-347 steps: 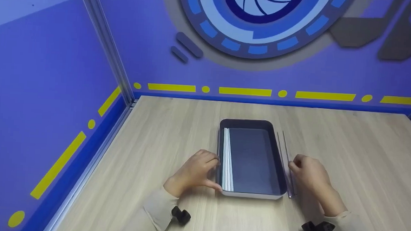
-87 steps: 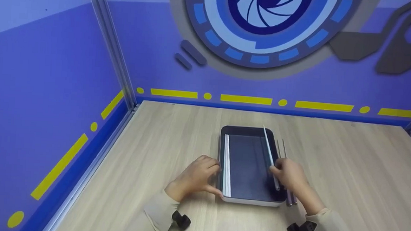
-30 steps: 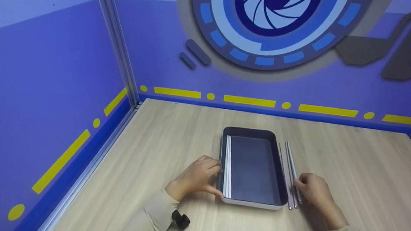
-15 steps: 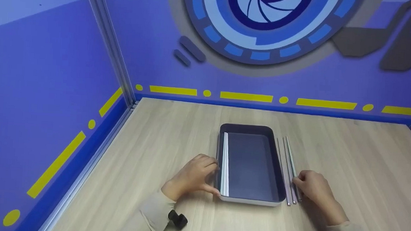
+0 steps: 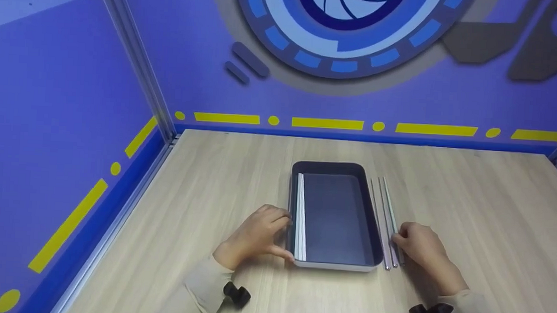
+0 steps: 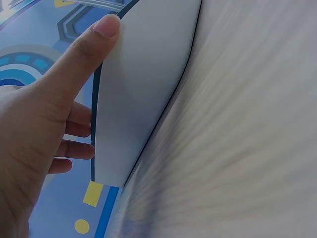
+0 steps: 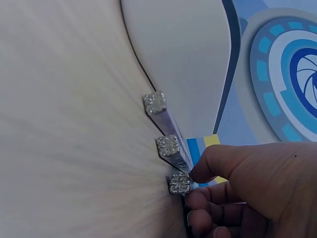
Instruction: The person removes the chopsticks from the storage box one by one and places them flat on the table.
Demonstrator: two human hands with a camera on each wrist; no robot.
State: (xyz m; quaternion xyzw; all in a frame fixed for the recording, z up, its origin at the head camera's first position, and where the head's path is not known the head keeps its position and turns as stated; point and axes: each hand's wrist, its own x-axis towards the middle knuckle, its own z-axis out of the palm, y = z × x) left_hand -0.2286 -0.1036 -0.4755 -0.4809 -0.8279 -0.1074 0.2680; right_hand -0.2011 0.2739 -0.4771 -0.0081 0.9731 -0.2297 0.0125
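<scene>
A dark rectangular tray (image 5: 337,267) with a pale outer wall stands mid-table. Inside, along its left wall, lie several slim chopsticks (image 5: 301,219) that look white. My left hand (image 5: 260,234) holds the tray's near left corner, thumb on the rim and fingers against the left side. To the tray's right, two metal chopsticks (image 7: 168,145) lie side by side on the table. Beside them, outermost, is a third chopstick (image 5: 390,205), pinched between thumb and index finger of my right hand (image 5: 426,247). The right wrist view shows patterned square ends on all three.
The wooden table (image 5: 230,173) meets a blue printed back wall (image 5: 205,95) behind the tray. A metal frame post (image 5: 131,48) rises at the back left corner, and a blue side wall (image 5: 46,139) runs along the left.
My right hand has carried a chopstick from above the tray to the table on its right, beside the other two. Over the last second it stays there. The left hand keeps its hold.
</scene>
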